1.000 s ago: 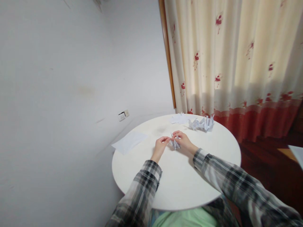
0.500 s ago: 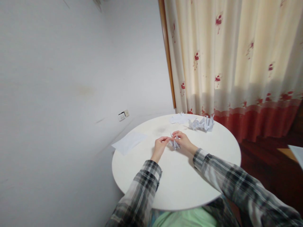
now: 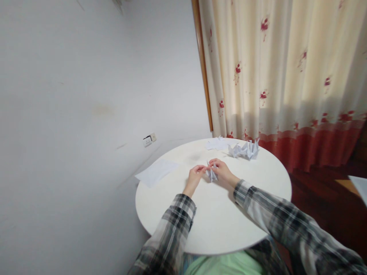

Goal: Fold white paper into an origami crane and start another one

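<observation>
Over the middle of the round white table [image 3: 220,217], a folded white paper crane [image 3: 212,176] is held between both hands. My left hand [image 3: 195,177] pinches its left side with thumb and fingertips. From the right, my right hand [image 3: 222,170] grips its upper part, the fingers bent over it and hiding some folds. Its pointed lower folds hang at or just above the tabletop; I cannot tell whether they touch. Beyond my right hand stand several finished-looking paper cranes [image 3: 249,149] in a cluster.
White paper sheets [image 3: 157,172] lie at the table's left edge, slightly overhanging. More white paper pieces [image 3: 217,143] are at the far edge. A wall with a socket [image 3: 147,141] borders the left; a flowered curtain [image 3: 275,95] hangs behind. Another sheet [image 3: 359,187] shows at far right.
Almost nothing differs. My left fingers have shifted very slightly at the crane's side, and both hands keep hold of it in the same place.
</observation>
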`<state>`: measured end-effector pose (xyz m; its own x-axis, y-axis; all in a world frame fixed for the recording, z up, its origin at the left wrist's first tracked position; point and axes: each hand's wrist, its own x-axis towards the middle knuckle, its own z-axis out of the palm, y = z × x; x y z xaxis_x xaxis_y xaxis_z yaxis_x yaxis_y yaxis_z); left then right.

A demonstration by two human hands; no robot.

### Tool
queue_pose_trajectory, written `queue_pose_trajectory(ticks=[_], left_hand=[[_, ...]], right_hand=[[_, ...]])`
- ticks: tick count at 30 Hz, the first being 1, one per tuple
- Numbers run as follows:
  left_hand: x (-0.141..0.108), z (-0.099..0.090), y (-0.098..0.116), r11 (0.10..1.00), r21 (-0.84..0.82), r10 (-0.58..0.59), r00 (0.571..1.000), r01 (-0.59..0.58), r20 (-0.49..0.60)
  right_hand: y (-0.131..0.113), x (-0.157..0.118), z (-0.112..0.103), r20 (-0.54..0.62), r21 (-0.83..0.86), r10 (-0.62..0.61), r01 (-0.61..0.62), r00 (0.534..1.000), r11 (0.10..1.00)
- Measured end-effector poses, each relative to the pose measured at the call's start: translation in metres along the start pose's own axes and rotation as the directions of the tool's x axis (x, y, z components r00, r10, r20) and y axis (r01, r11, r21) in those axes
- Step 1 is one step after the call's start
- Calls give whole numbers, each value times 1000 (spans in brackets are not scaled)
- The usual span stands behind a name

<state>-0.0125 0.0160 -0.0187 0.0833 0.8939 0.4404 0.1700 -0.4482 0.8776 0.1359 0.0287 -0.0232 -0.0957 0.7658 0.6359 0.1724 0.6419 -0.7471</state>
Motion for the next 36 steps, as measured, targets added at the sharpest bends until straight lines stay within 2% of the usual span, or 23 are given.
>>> queue_pose_trajectory(ticks=[5,9,13,18,23,29,36], left_hand=[[0,3,-7,999,-5,-38,994,39,104],[0,0,-11,998,13,-61,997,61,53],[2,-4,-18,989,-22,-145,989,145,22],[2,-7,-23,974,-93,-208,978,208,3],[1,-9,-24,953,-122,-276,961,276,10],[0,-11,-22,938,-81,-333,941,337,62],[-1,-11,-20,952,-7,-306,950,307,68]], right_hand=[[6,2,3,-67,88,75,-69,995,994],[7,2,5,-64,128,93,-84,994,988],[9,2,4,-52,82,146,-142,988,987],[16,0,5,15,-22,297,-296,955,955],[22,-2,4,-8,-57,341,-341,940,938],[21,-5,1,2,-3,412,-412,911,911],[20,-5,2,10,69,521,-520,854,851]])
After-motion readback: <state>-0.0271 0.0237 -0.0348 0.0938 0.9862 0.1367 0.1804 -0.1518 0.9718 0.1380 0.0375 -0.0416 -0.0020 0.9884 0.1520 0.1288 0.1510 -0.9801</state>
